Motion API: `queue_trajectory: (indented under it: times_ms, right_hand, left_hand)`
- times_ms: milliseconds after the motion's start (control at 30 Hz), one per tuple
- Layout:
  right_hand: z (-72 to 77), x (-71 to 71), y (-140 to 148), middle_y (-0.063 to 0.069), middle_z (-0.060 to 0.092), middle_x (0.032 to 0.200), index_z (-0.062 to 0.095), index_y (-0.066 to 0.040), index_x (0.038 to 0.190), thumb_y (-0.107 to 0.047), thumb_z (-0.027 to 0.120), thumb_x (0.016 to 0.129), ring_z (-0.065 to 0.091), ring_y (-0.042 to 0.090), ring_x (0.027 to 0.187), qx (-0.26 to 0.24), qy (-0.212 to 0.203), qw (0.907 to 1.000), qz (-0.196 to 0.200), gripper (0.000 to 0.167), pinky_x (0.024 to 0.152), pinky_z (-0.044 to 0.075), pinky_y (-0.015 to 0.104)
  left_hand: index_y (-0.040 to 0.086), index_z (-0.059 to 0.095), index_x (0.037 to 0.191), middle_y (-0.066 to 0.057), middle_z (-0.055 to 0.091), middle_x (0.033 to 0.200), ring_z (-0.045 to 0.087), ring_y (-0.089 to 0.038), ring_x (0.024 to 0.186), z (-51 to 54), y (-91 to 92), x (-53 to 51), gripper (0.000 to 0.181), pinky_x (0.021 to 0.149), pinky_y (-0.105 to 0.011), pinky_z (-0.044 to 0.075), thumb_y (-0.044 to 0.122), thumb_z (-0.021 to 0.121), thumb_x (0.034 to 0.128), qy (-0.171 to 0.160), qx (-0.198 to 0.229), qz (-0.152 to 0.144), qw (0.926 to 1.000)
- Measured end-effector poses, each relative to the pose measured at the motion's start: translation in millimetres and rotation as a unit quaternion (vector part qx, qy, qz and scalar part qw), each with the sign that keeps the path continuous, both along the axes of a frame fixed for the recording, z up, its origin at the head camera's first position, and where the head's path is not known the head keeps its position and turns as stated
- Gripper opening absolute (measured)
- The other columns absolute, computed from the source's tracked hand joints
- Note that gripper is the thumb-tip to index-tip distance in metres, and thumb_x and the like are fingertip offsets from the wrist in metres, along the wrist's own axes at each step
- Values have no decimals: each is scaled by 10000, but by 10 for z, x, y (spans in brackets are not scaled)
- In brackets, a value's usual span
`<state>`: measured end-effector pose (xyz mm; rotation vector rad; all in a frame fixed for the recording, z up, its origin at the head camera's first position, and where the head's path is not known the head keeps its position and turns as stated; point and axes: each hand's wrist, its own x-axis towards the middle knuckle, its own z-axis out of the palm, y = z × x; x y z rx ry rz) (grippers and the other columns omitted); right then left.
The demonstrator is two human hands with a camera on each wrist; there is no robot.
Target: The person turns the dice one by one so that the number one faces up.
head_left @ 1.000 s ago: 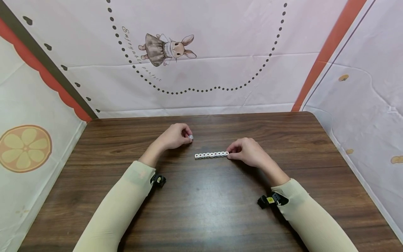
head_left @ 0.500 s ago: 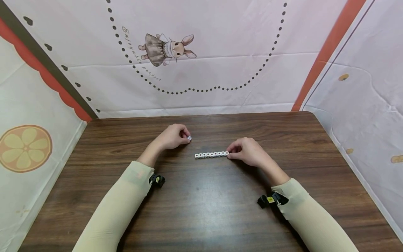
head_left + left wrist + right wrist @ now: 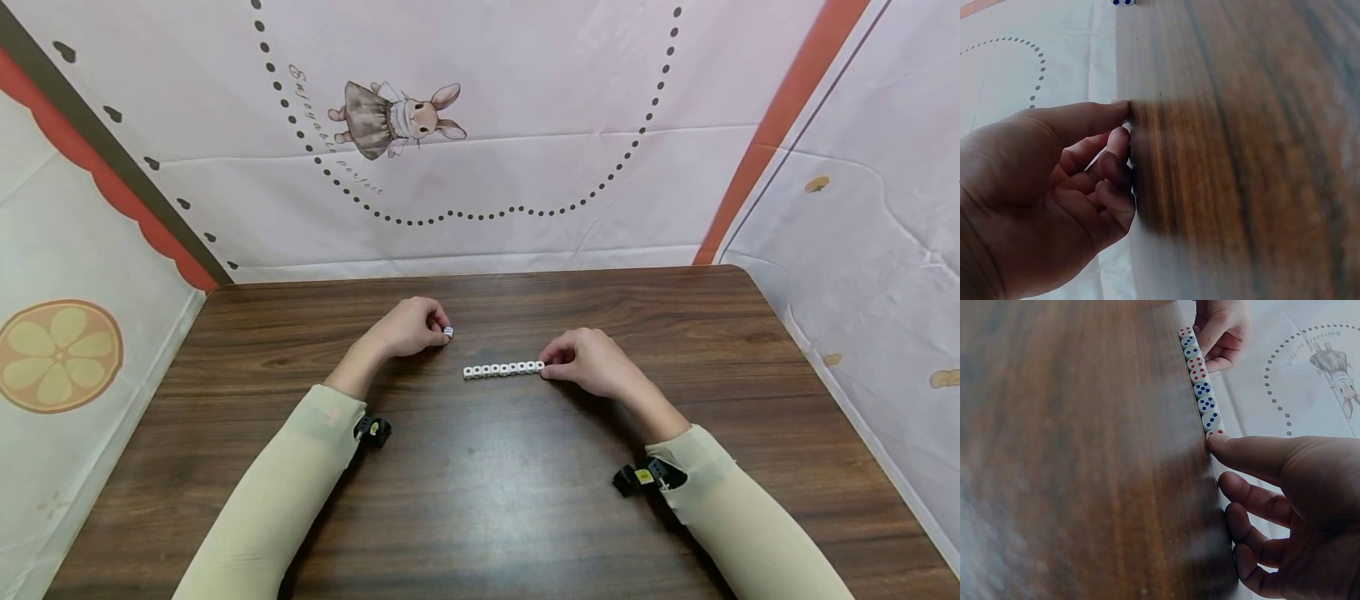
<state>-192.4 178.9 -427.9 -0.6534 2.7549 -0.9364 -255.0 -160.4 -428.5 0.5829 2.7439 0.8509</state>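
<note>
A straight row of several white dice (image 3: 504, 369) lies on the brown wood-grain table. In the right wrist view their sides show red or blue dots. At the row's right end, my right hand (image 3: 588, 360) pinches the last die (image 3: 1215, 434) between thumb and fingers. Farther back and to the left, my left hand (image 3: 411, 326) holds a single die (image 3: 447, 332) at its thumb and fingertips, apart from the row. That die is hidden behind the fingers in the left wrist view, where another die (image 3: 1124, 2) peeks in at the top edge.
The wooden table (image 3: 480, 500) runs back to a pale cloth (image 3: 525, 167) printed with a rabbit and dotted lines. More cloth hangs at both sides. Black wrist cameras (image 3: 372, 430) are strapped at both sleeve cuffs.
My left hand has shifted slightly left and nearer with its die, and the die has turned to show a different face. My right hand and the row stay still.
</note>
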Motion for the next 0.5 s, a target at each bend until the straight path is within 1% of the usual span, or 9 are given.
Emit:
queue_trajectory:
  times_ms: [233,500]
  right_hand:
    - [5,1,-2,-107,717,826,830,-180,985,-215,864,913,616,114,765,25,-8,10000,10,87,730,493,363]
    - [-7,-5,7,-104,722,833,830,-178,988,-211,862,915,614,115,767,-8,-15,10000,32,86,725,490,360]
  left_hand:
    - [56,707,1108,-21,660,905,613,-193,868,-14,-4,-4,238,877,-390,485,105,834,913,-8,87,-21,10000]
    - [78,741,1101,-15,652,917,596,-188,881,-17,-9,13,223,857,-382,469,128,853,914,56,288,-115,9995]
